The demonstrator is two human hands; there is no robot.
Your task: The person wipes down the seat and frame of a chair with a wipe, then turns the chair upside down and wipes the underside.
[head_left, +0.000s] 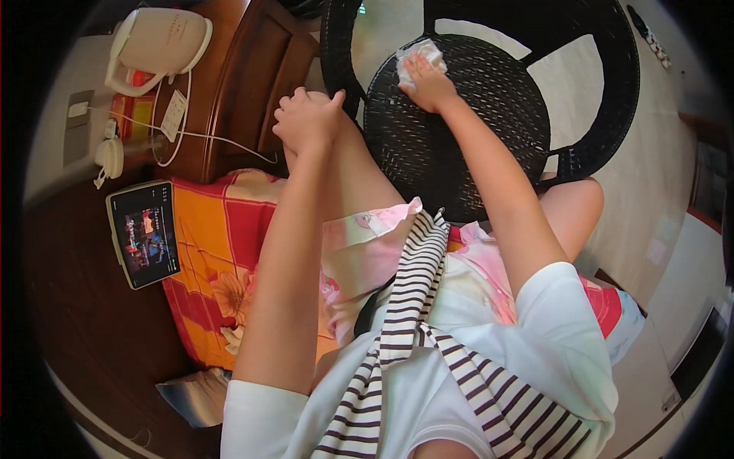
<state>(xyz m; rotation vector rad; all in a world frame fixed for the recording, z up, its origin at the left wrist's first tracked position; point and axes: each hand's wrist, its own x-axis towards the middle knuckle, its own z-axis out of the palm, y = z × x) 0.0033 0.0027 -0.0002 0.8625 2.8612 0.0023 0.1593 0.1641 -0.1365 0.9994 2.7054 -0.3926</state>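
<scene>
Right hand (pixel 430 84): on the tissue (pixel 430 52); whether it grips, we can't tell.
Left hand (pixel 307 121): we rest it, unclenched, on our knee (pixel 317 97).
Tissue: 11 o'clock on the seat (pixel 478 122).

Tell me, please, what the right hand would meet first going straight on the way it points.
The right hand would first meet the white tissue or cloth under it; beyond the black seat, a gap seems to follow, though depth is unclear.

The seat (pixel 430 139) looks roughly woven, the wad (pixel 432 50) papery, the cabinet (pixel 243 80) glossy wood.
</scene>
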